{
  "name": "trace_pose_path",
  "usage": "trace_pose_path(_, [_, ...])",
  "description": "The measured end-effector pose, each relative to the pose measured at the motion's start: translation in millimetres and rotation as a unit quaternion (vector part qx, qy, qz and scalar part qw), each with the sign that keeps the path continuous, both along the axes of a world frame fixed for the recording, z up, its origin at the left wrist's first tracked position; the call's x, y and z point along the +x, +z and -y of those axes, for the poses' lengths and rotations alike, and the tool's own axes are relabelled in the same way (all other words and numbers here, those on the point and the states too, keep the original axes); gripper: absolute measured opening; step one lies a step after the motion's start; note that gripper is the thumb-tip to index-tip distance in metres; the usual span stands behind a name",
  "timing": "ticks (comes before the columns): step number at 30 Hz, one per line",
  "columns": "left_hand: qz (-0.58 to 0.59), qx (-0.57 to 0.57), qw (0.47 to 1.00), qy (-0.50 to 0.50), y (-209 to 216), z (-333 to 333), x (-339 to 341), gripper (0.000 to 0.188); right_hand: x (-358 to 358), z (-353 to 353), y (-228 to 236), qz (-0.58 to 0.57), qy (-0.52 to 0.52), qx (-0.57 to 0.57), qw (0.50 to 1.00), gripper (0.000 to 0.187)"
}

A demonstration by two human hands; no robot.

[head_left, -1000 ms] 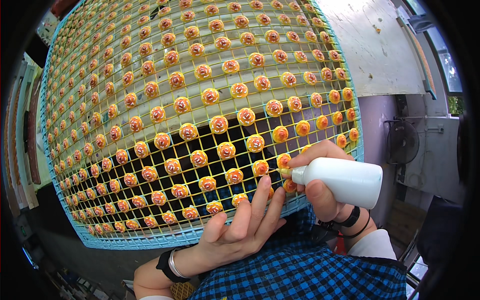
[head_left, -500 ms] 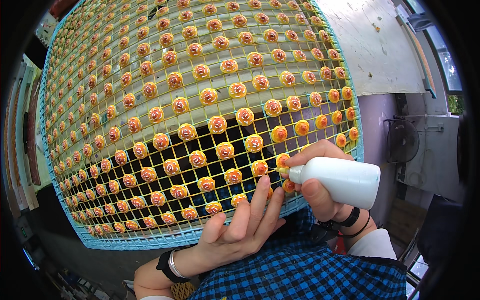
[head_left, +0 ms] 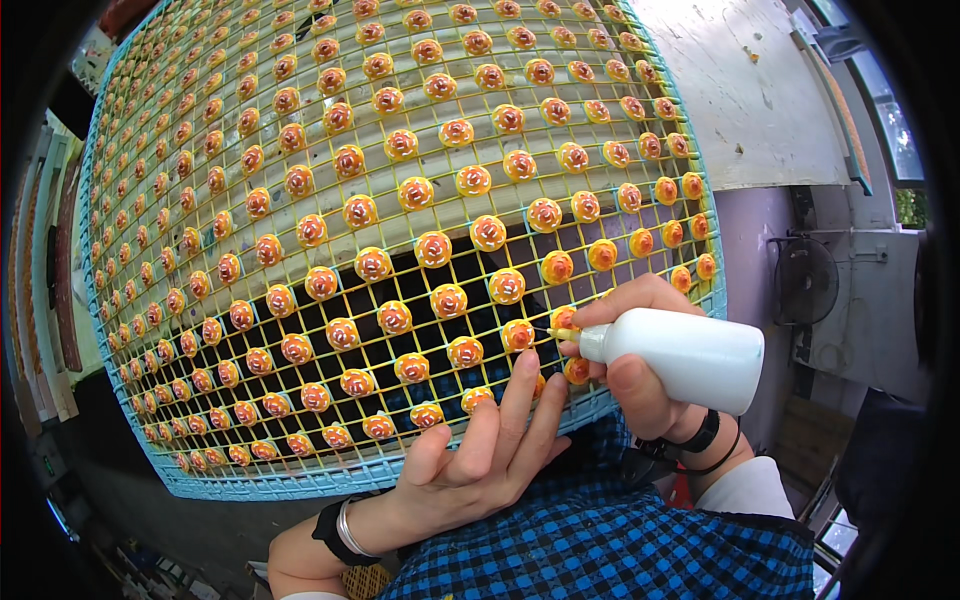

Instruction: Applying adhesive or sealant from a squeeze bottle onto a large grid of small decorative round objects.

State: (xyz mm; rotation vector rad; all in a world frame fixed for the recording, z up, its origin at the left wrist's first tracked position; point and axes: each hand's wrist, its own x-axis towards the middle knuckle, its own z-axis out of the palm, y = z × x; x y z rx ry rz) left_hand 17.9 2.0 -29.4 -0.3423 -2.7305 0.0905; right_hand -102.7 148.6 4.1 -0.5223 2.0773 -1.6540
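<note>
My right hand [head_left: 645, 395] is wrapped round a white squeeze bottle [head_left: 690, 360], tipped on its side. Its narrow yellowish nozzle [head_left: 566, 335] points left, close to a small orange-and-yellow rounded piece [head_left: 518, 336]. My left hand [head_left: 490, 440] rests at the near edge of a wire rack, fingers stretched out and fingertips just below that same piece; it holds nothing. The rack [head_left: 390, 490] is a yellow wire grid with a light-blue frame. Pieces farther left, such as one patterned piece [head_left: 449, 301], bear white marks; several at the right, including a plain piece [head_left: 602, 255], show none.
Under the far part of the rack lies a pale ridged surface [head_left: 440, 180]. A whitish board [head_left: 760, 100] stands beyond the right edge. A dark fan [head_left: 806, 280] is at the far right. Blue-and-black checked cloth [head_left: 600, 540] covers my front, near the rack's edge.
The bottle and its nozzle have shifted up very slightly in my right hand. My left hand stays in nearly the same place.
</note>
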Motion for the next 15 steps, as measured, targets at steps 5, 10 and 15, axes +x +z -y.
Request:
trace_pose_path(5, [-0.003,-0.001,1.0,0.002,-0.1,0.1,0.6,0.052,1.2,3.8,-0.1,0.0,0.0,0.008,1.0,0.024])
trace_pose_path(10, [-0.001,0.001,1.0,0.003,-0.8,-0.3,-0.7,0.053,-0.5,4.1,0.1,-0.009,0.007,0.021,1.0,0.024])
trace_pose_path(15, [-0.001,-0.002,1.0,0.002,-0.3,0.0,-0.6,0.054,0.2,3.9,-1.2,-0.02,0.01,0.022,0.999,0.023])
